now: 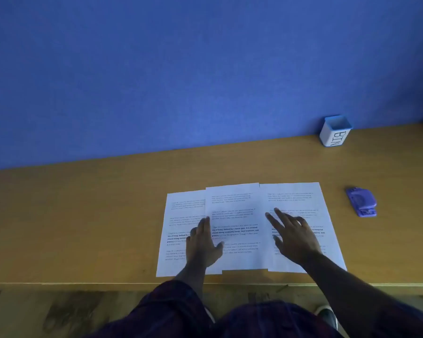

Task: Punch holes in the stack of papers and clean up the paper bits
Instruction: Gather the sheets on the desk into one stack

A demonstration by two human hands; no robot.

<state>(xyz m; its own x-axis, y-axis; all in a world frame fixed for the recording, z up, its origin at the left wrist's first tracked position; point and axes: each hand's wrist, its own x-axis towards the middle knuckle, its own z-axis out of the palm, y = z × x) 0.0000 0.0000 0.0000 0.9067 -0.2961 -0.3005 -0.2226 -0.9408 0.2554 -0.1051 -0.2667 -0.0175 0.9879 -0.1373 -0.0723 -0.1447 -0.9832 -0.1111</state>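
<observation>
Both hands lay spread flat on the sheets (237, 215) — left hand (203, 242), right hand (294, 236) — three pages side by side on the surface (83, 215); the punch (362, 201) sat right, nearer the right hand.

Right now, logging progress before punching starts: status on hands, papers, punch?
Left hand and right hand open, flat on papers. Three sheets spread, not stacked. Hole punch untouched at right; bin behind. Nothing blocking.

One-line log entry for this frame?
papers: three, spread | left hand: flat on papers | right hand: flat on papers | hole punch: untouched | bin: upright
</observation>
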